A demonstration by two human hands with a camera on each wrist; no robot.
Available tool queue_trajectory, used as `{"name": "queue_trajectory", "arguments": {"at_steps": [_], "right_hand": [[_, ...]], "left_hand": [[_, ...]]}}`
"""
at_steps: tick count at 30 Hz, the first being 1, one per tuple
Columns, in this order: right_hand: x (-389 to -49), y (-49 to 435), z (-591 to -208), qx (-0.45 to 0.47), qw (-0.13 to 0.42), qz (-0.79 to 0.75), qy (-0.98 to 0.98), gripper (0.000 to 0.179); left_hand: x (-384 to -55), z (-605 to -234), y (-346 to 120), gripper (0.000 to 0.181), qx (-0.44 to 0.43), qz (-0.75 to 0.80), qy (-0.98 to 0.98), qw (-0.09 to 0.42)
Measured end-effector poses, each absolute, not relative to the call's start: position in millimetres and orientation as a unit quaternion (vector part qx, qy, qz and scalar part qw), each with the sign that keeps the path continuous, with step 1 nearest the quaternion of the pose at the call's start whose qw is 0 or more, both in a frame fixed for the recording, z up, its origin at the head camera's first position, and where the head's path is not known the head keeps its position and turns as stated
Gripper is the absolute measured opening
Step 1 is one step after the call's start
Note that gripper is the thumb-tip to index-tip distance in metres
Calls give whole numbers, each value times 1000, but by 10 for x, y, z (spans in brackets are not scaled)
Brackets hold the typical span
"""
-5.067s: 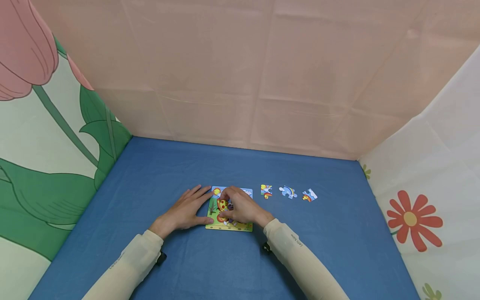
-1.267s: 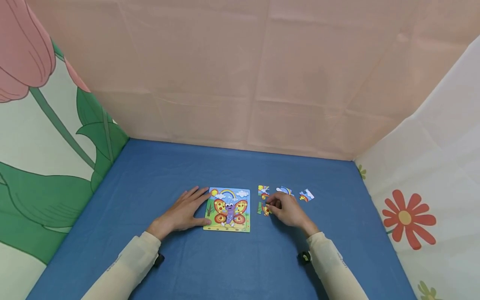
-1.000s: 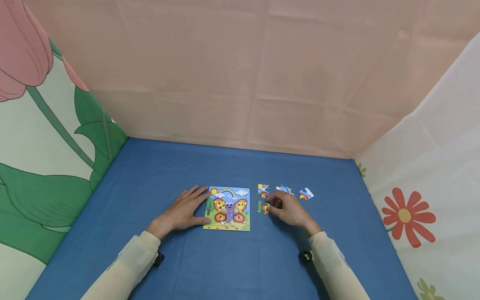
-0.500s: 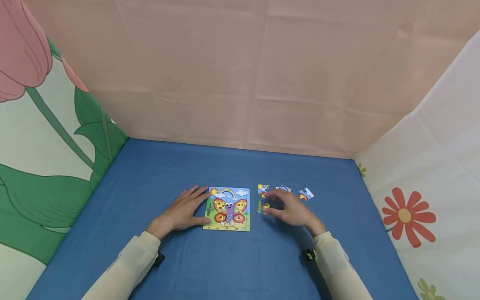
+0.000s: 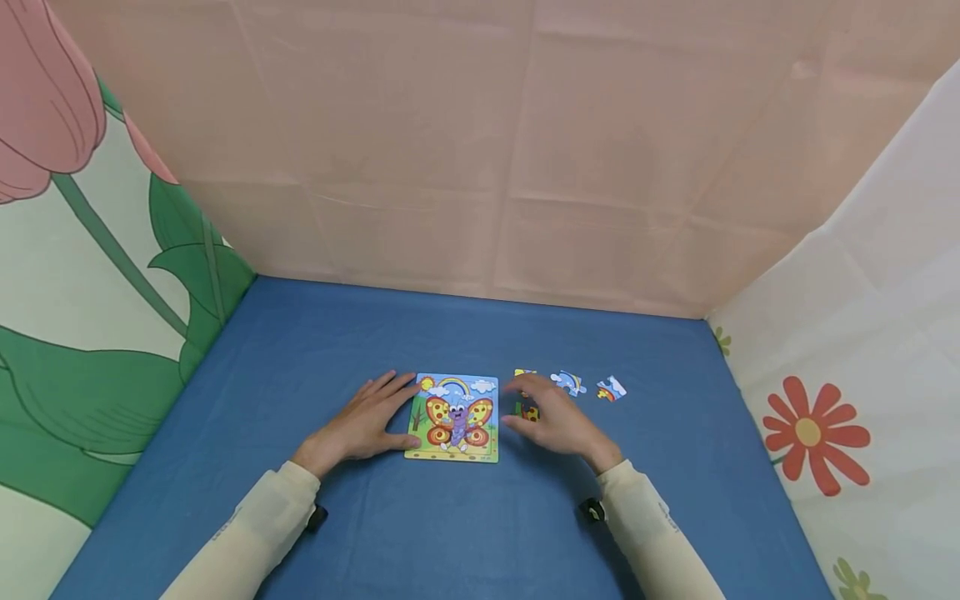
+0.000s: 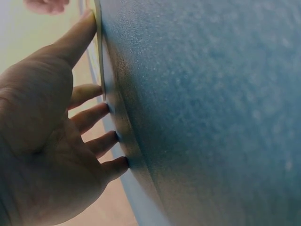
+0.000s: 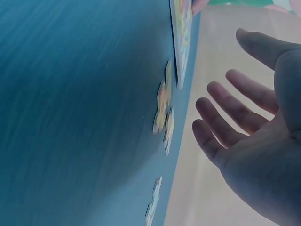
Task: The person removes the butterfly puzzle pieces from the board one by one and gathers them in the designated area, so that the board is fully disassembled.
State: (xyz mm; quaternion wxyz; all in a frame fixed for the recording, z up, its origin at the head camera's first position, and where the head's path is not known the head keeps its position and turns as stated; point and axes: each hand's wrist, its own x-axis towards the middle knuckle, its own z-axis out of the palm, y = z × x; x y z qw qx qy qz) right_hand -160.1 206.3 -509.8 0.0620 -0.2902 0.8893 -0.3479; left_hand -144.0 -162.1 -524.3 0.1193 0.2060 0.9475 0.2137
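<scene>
A butterfly jigsaw puzzle [image 5: 453, 417] lies flat on the blue table. My left hand [image 5: 363, 423] is at its left side, fingers spread; in the left wrist view the thumb meets the edge of the puzzle board [image 6: 99, 52]. My right hand [image 5: 558, 418] hovers beside the right edge, thumb and fingers apart, holding nothing. Partly under it in the head view lie a green and red puzzle piece [image 5: 528, 412] and a yellow-topped piece [image 5: 525, 372]. In the right wrist view, the right hand [image 7: 254, 122] is raised off the table above the loose pieces [image 7: 163, 103].
Farther right on the table [image 5: 420, 533] lie a blue rainbow piece [image 5: 568, 382] and a white, blue and orange piece [image 5: 611, 388]. A peach cloth [image 5: 480, 150] hangs behind, with flower-printed cloths [image 5: 817, 433] at both sides.
My right hand was over the puzzle, then pinched the green and red piece, now lying by the yellow-topped one. It has let go and moved left. My left hand has stayed.
</scene>
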Motion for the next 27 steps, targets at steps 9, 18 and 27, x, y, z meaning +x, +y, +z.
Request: {"name": "queue_trajectory", "arguments": {"at_steps": [9, 18, 27], "right_hand": [[-1612, 1787, -5101, -308, 64, -310, 897, 58], [-1645, 1627, -5133, -323, 88, -307, 891, 61], [-1693, 1479, -5169, -333, 115, -293, 889, 60]], "left_hand": [[-1440, -5239, -1633, 94, 214, 217, 945, 117], [-1447, -5240, -1639, 94, 216, 219, 944, 119], [-1461, -5253, -1649, 94, 219, 219, 943, 118]]}}
